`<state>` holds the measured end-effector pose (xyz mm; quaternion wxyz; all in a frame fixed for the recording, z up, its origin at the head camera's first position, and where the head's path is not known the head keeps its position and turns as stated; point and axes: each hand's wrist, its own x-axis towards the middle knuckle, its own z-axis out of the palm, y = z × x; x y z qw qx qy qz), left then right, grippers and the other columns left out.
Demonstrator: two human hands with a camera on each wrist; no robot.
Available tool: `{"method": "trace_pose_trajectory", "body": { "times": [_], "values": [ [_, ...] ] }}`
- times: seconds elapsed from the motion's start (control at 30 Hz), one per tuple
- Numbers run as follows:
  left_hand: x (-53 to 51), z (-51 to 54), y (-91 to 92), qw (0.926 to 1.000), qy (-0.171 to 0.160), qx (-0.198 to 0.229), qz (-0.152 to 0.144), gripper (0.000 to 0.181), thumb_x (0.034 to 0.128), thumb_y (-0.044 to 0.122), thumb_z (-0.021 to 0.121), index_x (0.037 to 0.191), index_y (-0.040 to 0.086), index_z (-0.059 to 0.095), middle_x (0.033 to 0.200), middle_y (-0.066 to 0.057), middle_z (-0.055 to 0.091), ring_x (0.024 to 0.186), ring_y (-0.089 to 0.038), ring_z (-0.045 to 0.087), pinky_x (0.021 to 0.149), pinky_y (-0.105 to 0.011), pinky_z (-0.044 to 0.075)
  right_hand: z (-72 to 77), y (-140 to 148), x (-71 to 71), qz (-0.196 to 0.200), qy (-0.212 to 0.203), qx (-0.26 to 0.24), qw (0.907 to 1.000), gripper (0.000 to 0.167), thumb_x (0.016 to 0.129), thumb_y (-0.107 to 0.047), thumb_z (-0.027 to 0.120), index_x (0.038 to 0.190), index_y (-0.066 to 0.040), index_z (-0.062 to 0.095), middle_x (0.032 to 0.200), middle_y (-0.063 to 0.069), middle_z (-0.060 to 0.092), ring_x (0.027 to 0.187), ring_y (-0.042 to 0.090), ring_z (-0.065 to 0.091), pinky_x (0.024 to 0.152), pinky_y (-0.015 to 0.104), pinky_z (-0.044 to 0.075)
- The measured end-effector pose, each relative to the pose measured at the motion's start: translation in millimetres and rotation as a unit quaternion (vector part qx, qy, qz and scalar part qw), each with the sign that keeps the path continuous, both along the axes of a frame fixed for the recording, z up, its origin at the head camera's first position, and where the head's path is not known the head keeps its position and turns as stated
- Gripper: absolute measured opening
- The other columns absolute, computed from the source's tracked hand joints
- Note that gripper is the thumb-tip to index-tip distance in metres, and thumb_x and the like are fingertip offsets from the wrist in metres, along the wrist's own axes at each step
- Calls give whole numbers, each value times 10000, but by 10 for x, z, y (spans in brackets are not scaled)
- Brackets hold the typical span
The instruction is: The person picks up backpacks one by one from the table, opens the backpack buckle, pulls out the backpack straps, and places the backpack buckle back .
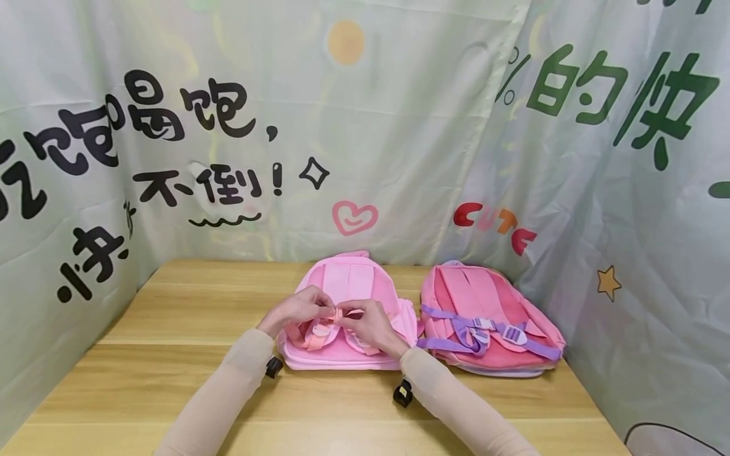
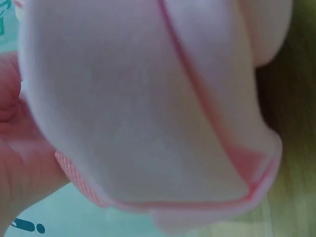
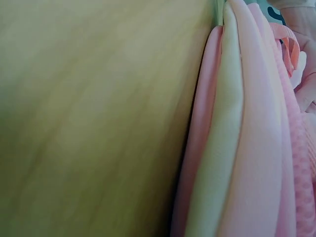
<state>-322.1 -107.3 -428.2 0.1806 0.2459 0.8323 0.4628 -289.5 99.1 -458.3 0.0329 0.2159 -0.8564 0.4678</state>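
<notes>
Sleeves [image 1: 228, 386] before pale-pink backpack [image 1: 350, 282]. Left hand [image 1: 301, 306], right hand [image 1: 371, 323]: I pinch its orange strap [image 1: 337, 314]. Tabletop [image 1: 199, 316] extends left of backpack; curtain [image 1: 388, 152] behind reads "CUTE".

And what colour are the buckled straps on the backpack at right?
The buckled straps are purple, clearest in the head view.

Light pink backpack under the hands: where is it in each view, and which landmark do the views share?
Head: light pink backpack, lower centre.
Left wrist: light pink backpack, blurred close-up filling most of the middle.
Right wrist: light pink backpack, edge-on along the right side.
Shared landmark: wooden table; right side in left wrist, left side in right wrist.
</notes>
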Motion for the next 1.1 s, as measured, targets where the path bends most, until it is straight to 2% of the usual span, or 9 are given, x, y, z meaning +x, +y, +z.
{"method": "trace_pose_trajectory", "body": {
  "times": [0.23,0.33,0.47,0.63,0.83,0.97,1.1],
  "values": [
    [-8,-17,-11,9994,-260,220,66,150,939,63,586,939,4,724,751,-26,652,688,-131,558,618,-244,454,10,3,5,13,-40,-48,10000,290,817,-226,802,1097,-168,754,1045,5,750,972,189,699,824,235,548],
    [0,-16,-22,9996,-163,218,23,152,941,88,603,944,5,731,751,-25,659,674,-131,551,599,-241,447,6,-3,3,12,21,-13,10000,286,816,-234,802,1092,-175,757,1063,0,748,977,178,699,829,243,547],
    [20,-11,-44,9998,-83,188,4,157,934,129,637,925,10,738,718,-35,643,551,-134,499,489,-242,404,5,-9,2,-18,91,122,9999,287,809,-239,806,1088,-189,760,1084,-19,745,998,142,688,846,275,542],
    [37,5,-38,9998,-164,130,9,149,936,124,624,924,23,733,699,-36,610,474,-135,459,438,-244,383,16,-3,11,-37,118,118,9999,293,806,-241,809,1090,-195,760,1083,-19,745,1004,141,684,862,309,543],
    [33,6,-11,9998,-199,60,-78,163,953,139,603,929,33,724,656,-21,561,421,-130,443,395,-242,375,16,5,10,-25,72,63,10000,289,810,-234,807,1090,-186,759,1076,-4,747,981,164,701,829,258,550],
    [27,0,-13,9996,-224,152,-35,158,946,133,613,927,22,724,690,-33,599,457,-128,462,416,-241,385,4,10,2,-37,77,69,9999,286,807,-249,809,1084,-195,762,1076,-13,747,986,166,700,834,267,549],
    [19,10,-36,9997,-150,203,-73,141,934,118,628,935,20,729,787,-67,679,579,-134,527,547,-256,444,0,18,0,-66,94,59,9999,277,810,-242,806,1078,-187,763,1073,-16,748,1016,170,691,883,336,544]
  ]
}}
